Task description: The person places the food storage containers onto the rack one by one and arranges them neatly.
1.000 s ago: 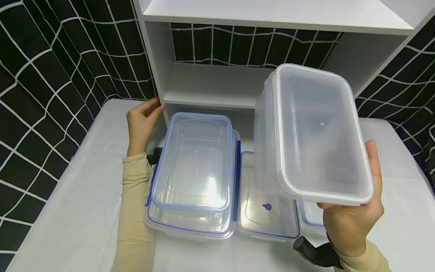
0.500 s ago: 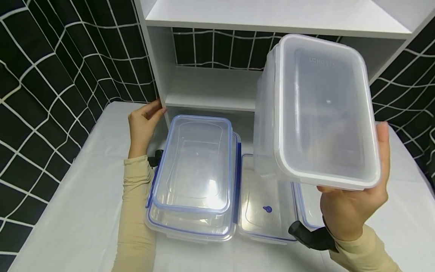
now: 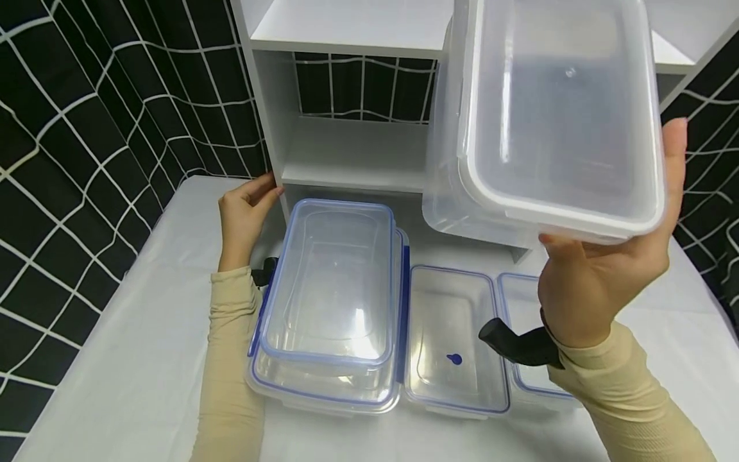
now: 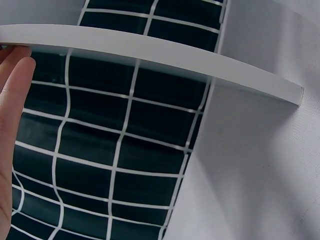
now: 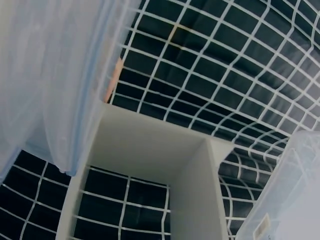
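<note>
In the head view my right hand (image 3: 600,289) holds up a large clear plastic food container (image 3: 554,128) with a whitish rim. Its thumb is under the near edge and its fingers run up the right side. The container is tilted and overlaps the upper board of a white shelf unit (image 3: 358,154). At the unit's left side panel, my left hand (image 3: 242,215) grips the front edge between thumb and fingers. Its fingertips (image 4: 25,70) show beside that panel (image 4: 150,52) in the left wrist view. A blurred container wall (image 5: 45,75) fills the right wrist view's left side.
Two blue-rimmed containers (image 3: 329,282) are stacked on the white-covered table (image 3: 133,359). To their right stand a flat container (image 3: 456,327) with a blue valve and another blue-rimmed one (image 3: 534,378), partly behind my right wrist. White-lined black cloth (image 3: 75,160) hangs around.
My right hand has raised the large container from before the lower shelf to the upper board's height, uncovering the containers below. My left hand stays at the side panel.
</note>
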{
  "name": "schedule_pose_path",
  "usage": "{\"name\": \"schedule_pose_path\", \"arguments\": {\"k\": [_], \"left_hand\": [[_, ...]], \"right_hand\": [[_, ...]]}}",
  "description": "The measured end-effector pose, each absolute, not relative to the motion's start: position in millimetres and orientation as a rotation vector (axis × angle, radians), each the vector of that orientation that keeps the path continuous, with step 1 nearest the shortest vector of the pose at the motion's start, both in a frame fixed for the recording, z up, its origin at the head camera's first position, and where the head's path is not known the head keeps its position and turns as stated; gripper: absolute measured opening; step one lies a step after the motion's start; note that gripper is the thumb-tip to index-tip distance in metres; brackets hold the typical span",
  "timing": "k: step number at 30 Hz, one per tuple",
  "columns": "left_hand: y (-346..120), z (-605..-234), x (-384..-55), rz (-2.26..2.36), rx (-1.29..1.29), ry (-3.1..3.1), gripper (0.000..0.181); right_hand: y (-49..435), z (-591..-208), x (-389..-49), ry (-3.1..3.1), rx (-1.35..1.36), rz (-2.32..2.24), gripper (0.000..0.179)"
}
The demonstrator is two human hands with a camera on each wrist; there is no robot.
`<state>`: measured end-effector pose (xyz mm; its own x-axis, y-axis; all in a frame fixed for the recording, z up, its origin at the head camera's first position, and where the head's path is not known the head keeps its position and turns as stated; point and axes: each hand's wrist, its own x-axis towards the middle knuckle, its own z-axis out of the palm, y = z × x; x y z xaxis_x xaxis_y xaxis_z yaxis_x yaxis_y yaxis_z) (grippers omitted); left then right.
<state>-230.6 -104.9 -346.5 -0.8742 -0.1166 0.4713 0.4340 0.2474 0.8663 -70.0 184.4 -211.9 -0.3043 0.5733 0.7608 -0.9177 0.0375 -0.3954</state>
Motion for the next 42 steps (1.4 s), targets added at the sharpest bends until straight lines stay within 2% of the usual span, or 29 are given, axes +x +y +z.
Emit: {"name": "schedule_pose_path", "arguments": {"k": [20, 23, 29, 32, 42], "left_hand": [[-106.1, -349.9, -235.4, -1.68, -0.312, -2.073, 0.029], [-106.4, -349.6, -235.4, -1.682, -0.316, -2.065, 0.029], [-106.8, -350.3, -233.5, -1.686, -0.314, -2.074, 0.028], [-106.2, -350.6, -233.5, -1.686, -0.325, -2.06, 0.028], [-105.1, -349.5, -232.2, -1.681, -0.335, -2.048, 0.028]], "right_hand": [[162.4, -168.8, -118.7, -1.229, 0.642, 1.634, 0.122], [161.7, -160.0, -125.4, -1.286, 0.661, 1.635, 0.109], [159.9, -144.6, -135.4, -1.429, 0.706, 1.616, 0.066], [159.1, -140.4, -141.2, -1.492, 0.725, 1.559, 0.054], [157.5, -133.9, -166.0, -1.708, 0.586, 1.486, 0.056]]}}
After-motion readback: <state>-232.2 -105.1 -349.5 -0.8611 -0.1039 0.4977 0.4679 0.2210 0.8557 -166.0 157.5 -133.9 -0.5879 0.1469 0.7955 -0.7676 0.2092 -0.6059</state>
